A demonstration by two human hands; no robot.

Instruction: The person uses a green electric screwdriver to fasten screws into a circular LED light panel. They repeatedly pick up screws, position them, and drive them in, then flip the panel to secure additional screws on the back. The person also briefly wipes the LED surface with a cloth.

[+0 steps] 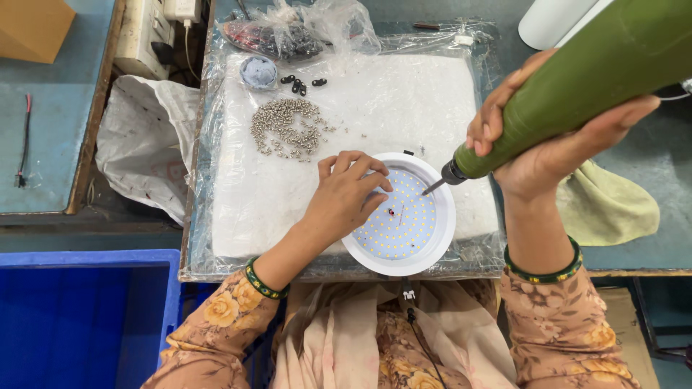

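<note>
Beside the round white plastic lamp housing (401, 216), whose pale disc carries a grid of yellow dots, lie silver metal screws (287, 127) and small black clips (297, 83). Right of it: an olive-green electric screwdriver (577, 85), a yellow-green cloth (613, 205). Lower left: a blue plastic crate (86, 317).

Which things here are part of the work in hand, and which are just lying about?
In use: round LED light panel, green electric screwdriver, left hand, right hand, pile of screws.
Lying about: blue crate, yellow-green cloth, cardboard box.

Bright, even overhead light, soft shadows, mild glare on plastic wrap (216, 65), sharp focus throughout.
</note>
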